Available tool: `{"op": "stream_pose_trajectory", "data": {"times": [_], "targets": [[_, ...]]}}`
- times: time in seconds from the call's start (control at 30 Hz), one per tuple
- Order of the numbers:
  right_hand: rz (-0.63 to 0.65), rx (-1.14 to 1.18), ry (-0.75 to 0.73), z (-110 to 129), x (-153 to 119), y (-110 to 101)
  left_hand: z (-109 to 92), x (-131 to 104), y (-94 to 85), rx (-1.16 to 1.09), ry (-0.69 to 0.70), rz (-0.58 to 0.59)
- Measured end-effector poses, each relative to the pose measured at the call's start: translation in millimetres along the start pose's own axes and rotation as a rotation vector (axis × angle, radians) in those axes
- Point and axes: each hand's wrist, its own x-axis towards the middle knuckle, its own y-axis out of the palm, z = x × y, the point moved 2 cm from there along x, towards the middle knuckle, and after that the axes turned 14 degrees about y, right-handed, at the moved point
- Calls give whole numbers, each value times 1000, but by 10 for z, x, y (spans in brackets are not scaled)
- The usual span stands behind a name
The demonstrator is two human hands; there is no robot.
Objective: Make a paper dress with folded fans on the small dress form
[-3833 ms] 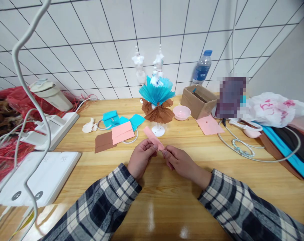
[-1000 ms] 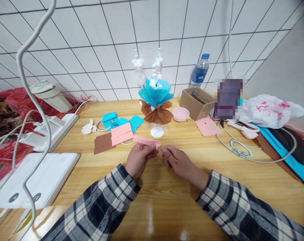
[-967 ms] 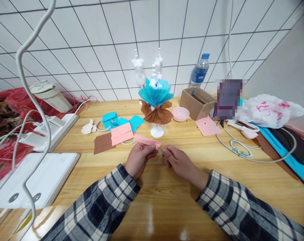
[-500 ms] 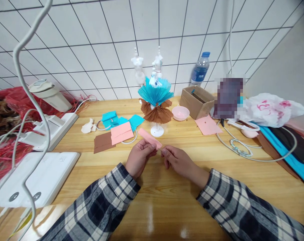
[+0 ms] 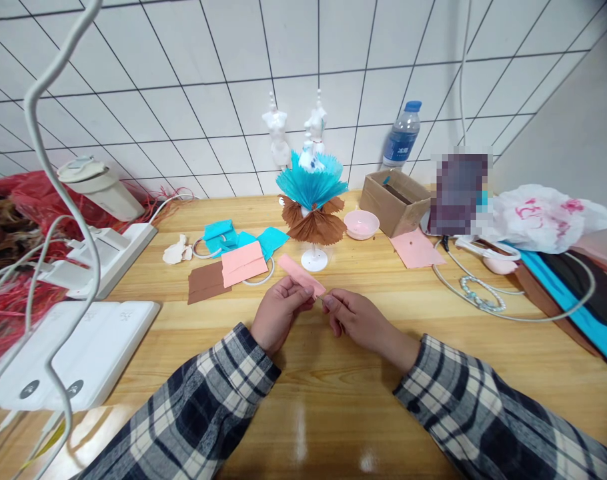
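Observation:
A narrow folded strip of pink crepe paper (image 5: 296, 272) is pinched between the thumb and fingers of my left hand (image 5: 282, 312). My right hand (image 5: 353, 317) is closed in a pinch at the strip's near end; a thin, needle-like sliver shows at its fingertips, too small to name for sure. Just beyond my hands stands a small white mannequin (image 5: 311, 161) on a round white base, dressed in pleated blue paper (image 5: 311, 185) over pleated brown paper (image 5: 313, 225). Left of the strip lie a pink paper sheet (image 5: 244, 263), a brown sheet (image 5: 208, 283) and blue paper pieces (image 5: 218, 235).
Two white mannequins (image 5: 277, 137) stand behind the dressed one. A pink bowl (image 5: 361, 225), a cardboard box (image 5: 394, 200) and a water bottle (image 5: 402, 137) are at the back right. Power banks (image 5: 108, 347) and a power strip (image 5: 123, 257) lie left, a hanging cable (image 5: 36, 127) before them.
Both hands keep the same hold on the strip's end with barely any motion. The whole view has shifted very slightly.

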Motion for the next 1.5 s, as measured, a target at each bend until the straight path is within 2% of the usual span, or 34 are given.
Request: {"op": "stream_pose_trajectory", "data": {"times": [1.03,1.17,1.5], "targets": [[7,-15,-12,26,-11,-6,0,-4,3,-10,-1,8],[-14,-29,21,5,-14,16,6,-6,-17,-11,3,-9],[-73,-51,-39,-28,-8,38,-2,1,-25,12,-33,-8]]}}
